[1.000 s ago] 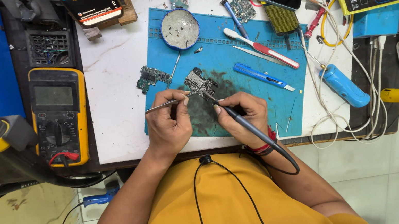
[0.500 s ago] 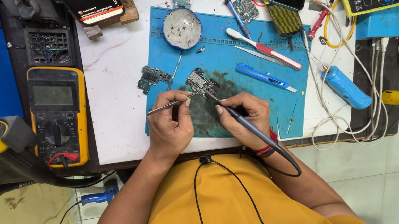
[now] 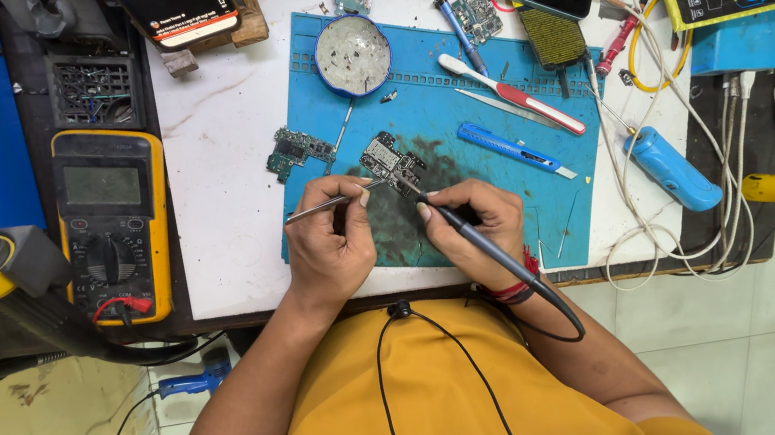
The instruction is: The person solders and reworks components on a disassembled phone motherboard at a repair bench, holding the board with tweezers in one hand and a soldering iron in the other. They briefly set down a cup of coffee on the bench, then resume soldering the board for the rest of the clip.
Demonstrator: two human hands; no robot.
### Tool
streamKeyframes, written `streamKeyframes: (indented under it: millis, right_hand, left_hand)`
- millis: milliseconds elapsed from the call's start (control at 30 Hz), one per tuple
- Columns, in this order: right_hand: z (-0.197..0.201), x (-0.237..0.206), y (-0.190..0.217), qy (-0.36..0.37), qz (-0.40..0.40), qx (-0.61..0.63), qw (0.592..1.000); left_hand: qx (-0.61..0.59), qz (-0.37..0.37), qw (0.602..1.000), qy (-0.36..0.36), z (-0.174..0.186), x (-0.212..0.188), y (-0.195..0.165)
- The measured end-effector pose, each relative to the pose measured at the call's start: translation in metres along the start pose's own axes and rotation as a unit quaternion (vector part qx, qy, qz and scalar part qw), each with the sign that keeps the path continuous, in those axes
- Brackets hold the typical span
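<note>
Head view: left of the blue mat [image 3: 499, 146] lies the yellow multimeter [image 3: 113, 224], well apart from it. On the mat's left part, the left hand [image 3: 331, 246] pinches metal tweezers [image 3: 330, 202], whose long axis runs almost level, the tips pointing right to the small circuit board [image 3: 389, 159]. The board sits just above both hands, tilted. The right hand [image 3: 475, 230] is closed around a black soldering iron [image 3: 471, 236], its tip slanting up-left onto the board. Both hands are about equally near.
</note>
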State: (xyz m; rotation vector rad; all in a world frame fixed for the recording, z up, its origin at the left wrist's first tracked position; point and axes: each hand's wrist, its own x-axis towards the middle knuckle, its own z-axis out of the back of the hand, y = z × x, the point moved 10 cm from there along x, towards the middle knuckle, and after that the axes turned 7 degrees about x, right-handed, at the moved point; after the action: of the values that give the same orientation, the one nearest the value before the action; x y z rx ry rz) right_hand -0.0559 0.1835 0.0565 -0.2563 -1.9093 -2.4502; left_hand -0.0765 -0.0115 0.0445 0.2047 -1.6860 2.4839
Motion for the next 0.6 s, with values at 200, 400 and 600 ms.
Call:
streamKeyframes:
  millis: [200,400,600]
  right_hand:
    - [-0.0029,0.0001,0.0039,0.019,0.015,-0.011,1.000]
    - [-0.0024,0.0011,0.0022,0.013,0.001,-0.008,1.000]
    - [-0.0002,0.0012,0.0016,-0.005,-0.002,-0.006,1.000]
  left_hand:
    - [0.004,-0.003,1.000,-0.002,0.0005,-0.0002,0.0005]
    - [0.001,-0.007,1.000,-0.001,0.0006,0.0000,0.0004]
    - [0.004,0.006,1.000,0.002,-0.0004,-0.0005,0.0030]
